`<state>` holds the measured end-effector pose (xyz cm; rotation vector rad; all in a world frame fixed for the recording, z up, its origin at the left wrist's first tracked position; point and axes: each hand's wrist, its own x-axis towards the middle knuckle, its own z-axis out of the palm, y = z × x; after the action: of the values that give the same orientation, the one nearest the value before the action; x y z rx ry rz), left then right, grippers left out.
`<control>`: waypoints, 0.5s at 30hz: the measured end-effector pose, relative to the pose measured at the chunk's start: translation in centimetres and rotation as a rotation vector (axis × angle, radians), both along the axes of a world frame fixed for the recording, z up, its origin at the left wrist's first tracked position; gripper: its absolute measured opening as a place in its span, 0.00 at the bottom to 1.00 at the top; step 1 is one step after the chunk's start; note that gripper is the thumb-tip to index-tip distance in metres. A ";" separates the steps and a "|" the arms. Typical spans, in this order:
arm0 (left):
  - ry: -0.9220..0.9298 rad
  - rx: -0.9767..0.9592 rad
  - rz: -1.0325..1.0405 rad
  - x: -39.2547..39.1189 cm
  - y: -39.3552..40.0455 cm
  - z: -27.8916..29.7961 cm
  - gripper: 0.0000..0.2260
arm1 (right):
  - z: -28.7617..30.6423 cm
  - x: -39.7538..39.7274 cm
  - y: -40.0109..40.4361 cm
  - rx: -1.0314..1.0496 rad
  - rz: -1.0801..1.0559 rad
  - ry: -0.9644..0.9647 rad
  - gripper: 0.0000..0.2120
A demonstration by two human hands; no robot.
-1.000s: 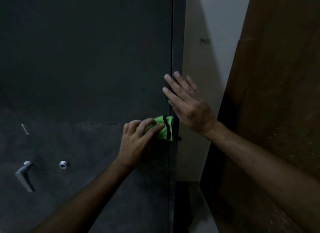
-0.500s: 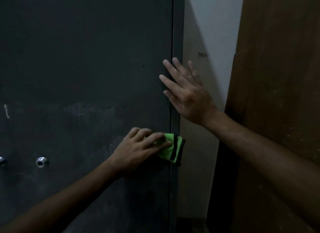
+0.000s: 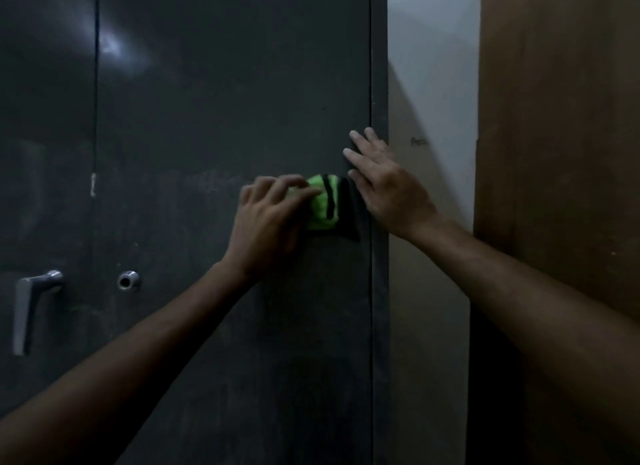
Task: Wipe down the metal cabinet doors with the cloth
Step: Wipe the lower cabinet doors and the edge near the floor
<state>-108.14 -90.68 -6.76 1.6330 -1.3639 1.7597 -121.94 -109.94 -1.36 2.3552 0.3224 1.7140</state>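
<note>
— Dark metal cabinet door [image 3: 225, 118] right ahead, filling most of the view. Dim here.

— And the cloth?

— Bright green cloth [image 3: 320, 203] with black stripes, flat against the door, close to its right edge, about halfway up.

— Held how?

— Left hand [image 3: 268, 218] on top of it, fingers bent over the left part of the cloth, pressing it onto the door. Green part poking out to the right of the fingertips.

— Other hand?

— Right hand [image 3: 386, 184] just beside the cloth, on its right. Fingers straight and spread, lying flat on the door edge and the cabinet frame [image 3: 379, 66]. Holding nothing. Little finger side touching the black end of the cloth, or nearly; hard to tell in the dark.

— Anything else on the cabinet?

— Second door [image 3: 45, 153] to the left, with a thin gap between the two. Shiny lever handle [image 3: 29, 305] low on that one, pointing down. Round silver lock [image 3: 128, 280] low on the near door, well apart from the cloth.

— And to the right?

— Pale wall [image 3: 433, 66] next to the cabinet, then a big brown wooden board [image 3: 561, 153] at the far right.
</note>
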 end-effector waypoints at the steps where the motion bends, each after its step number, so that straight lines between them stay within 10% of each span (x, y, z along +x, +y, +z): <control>1: -0.085 0.129 0.019 -0.1 0.0 -1.1 0.20 | -0.4 0.3 0.2 0.016 0.006 -0.007 0.18; 3: -0.188 0.241 0.053 0.4 1.2 -1.6 0.21 | -0.9 0.9 0.5 0.048 0.015 -0.023 0.18; 7: 0.138 -0.210 0.013 1.1 2.4 0.4 0.17 | -1.5 2.0 1.0 0.102 0.037 -0.095 0.18; 12: -0.127 0.130 0.004 0.9 2.2 -1.3 0.18 | -2.0 2.9 1.6 0.135 0.020 -0.170 0.19; 15: 0.126 -0.239 -0.001 1.6 3.2 0.6 0.17 | -2.4 3.2 2.0 0.157 0.023 -0.198 0.19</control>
<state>-106.55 -87.45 -6.12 1.5820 -1.0537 1.7132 -118.77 -107.91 -3.72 2.2662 0.1886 2.0316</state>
